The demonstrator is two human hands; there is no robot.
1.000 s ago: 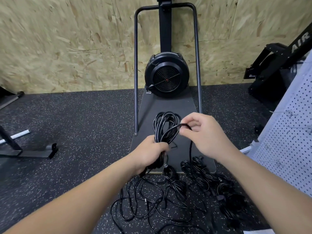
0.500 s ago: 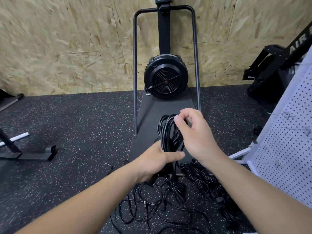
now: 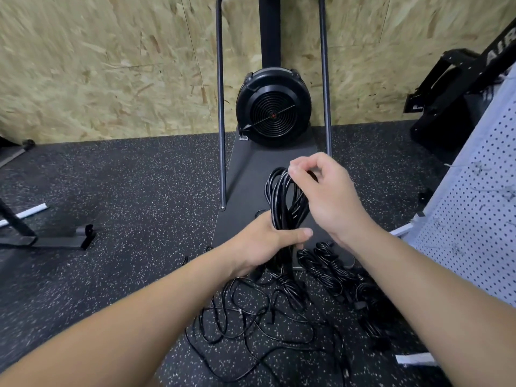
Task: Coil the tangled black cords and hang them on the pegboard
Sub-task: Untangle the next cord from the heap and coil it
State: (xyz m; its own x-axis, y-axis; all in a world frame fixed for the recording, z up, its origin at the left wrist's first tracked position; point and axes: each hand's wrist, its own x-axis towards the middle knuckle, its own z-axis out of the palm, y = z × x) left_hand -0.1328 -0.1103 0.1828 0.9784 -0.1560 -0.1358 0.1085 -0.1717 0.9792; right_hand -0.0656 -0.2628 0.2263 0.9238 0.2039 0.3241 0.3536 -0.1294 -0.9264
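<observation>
Both hands (left (image 3: 262, 244), right (image 3: 326, 196)) hold the black cord coil (image 3: 284, 202) upright.

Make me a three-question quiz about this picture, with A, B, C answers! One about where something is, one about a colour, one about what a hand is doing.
1. Where is the pegboard?
A. on the right
B. on the left
C. flat on the floor

2. What colour is the loose cord pile on the floor?
A. white
B. black
C. red

3. What is the left hand doing?
A. pointing at the wall
B. lying flat on the floor
C. gripping the coil

Answers:
1. A, the dotted white board stands at the right edge.
2. B, every cord there is black.
3. C, its fingers wrap the coil's lower part while the right hand pinches the top loops.
</observation>
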